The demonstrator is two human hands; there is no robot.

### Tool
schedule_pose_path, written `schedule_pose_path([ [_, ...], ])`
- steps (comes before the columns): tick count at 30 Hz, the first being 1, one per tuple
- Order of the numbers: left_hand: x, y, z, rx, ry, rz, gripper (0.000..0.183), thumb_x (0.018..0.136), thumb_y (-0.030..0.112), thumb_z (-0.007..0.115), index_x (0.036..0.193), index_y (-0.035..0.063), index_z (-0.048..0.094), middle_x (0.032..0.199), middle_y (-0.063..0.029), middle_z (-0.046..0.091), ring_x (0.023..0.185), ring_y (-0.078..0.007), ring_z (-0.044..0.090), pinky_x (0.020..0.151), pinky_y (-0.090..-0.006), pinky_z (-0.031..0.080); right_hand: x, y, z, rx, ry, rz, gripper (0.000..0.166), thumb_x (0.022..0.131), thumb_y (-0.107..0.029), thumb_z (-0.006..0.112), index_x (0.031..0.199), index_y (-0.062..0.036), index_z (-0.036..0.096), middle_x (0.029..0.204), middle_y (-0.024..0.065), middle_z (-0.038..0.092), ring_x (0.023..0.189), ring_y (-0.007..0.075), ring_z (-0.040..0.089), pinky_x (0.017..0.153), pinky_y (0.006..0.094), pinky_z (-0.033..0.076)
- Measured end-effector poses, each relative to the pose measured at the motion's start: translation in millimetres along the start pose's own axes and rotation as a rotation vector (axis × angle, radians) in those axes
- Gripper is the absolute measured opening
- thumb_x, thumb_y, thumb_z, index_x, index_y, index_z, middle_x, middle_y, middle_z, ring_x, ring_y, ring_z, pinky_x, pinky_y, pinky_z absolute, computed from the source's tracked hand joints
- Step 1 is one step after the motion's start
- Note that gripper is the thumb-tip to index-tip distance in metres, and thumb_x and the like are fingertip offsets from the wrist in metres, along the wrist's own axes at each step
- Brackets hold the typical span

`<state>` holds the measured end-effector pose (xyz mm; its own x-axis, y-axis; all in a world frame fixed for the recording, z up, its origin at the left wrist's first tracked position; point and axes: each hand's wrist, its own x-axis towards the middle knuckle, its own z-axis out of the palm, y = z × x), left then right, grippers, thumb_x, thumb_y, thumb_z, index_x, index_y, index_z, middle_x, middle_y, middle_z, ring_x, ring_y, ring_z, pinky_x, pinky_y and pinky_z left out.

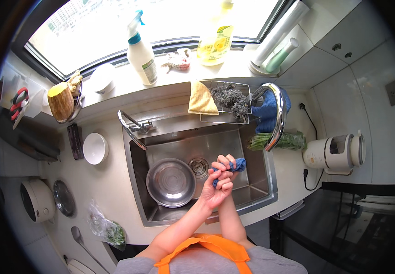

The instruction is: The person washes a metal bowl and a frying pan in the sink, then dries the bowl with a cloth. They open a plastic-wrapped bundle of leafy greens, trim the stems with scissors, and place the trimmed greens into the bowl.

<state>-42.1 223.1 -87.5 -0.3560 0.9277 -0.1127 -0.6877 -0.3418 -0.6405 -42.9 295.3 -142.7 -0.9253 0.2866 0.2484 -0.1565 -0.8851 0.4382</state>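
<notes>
Over the right half of the stainless steel sink (197, 142), both my hands grip a crumpled blue cloth (240, 164) together. My left hand (214, 186) is closed around its lower part. Just above and touching it, my right hand (228, 163) clasps the cloth, one end of which sticks out to the right. Which fingers belong to which hand is partly hard to tell. A round metal basin (171, 183) lies in the sink's left half, beside the drain strainer (198, 167). A curved chrome faucet (131, 132) stands at the sink's back left.
A wire rack (225, 118) behind the sink holds a yellow cloth (201, 99) and a grey mesh scrubber (231, 97). A large chrome spout (281, 116) arches over bagged green vegetables (288, 141) at the right rim. A white bowl (95, 148) stands left; a white appliance (332, 154) stands right.
</notes>
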Motion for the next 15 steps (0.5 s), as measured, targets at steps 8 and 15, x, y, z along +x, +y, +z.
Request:
schedule_pose_path([
  [8,-7,42,-8,0.568,0.443,-0.452,0.025,0.094,0.008,0.060,0.075,0.0168,0.049,0.055,0.0097,0.032,0.043,-0.0034,0.023,0.049,-0.0225,0.026,15,-34,42,-1.010,0.686,0.623,0.026,0.093,-0.027,0.065,0.082,-0.0119,0.047,0.060,-0.0017,0.036,0.049,0.0085,0.035,0.046,0.0257,0.033],
  [15,20,58,-59,1.222,0.601,-0.342,0.019,0.084,0.007,0.066,0.075,0.0145,0.051,0.054,0.0058,0.039,0.041,-0.0060,0.031,0.041,-0.0251,0.021,31,-32,44,-1.595,0.815,0.545,0.027,0.098,-0.024,0.057,0.077,-0.0087,0.051,0.051,-0.0028,0.039,0.040,0.0076,0.037,0.038,0.0260,0.030],
])
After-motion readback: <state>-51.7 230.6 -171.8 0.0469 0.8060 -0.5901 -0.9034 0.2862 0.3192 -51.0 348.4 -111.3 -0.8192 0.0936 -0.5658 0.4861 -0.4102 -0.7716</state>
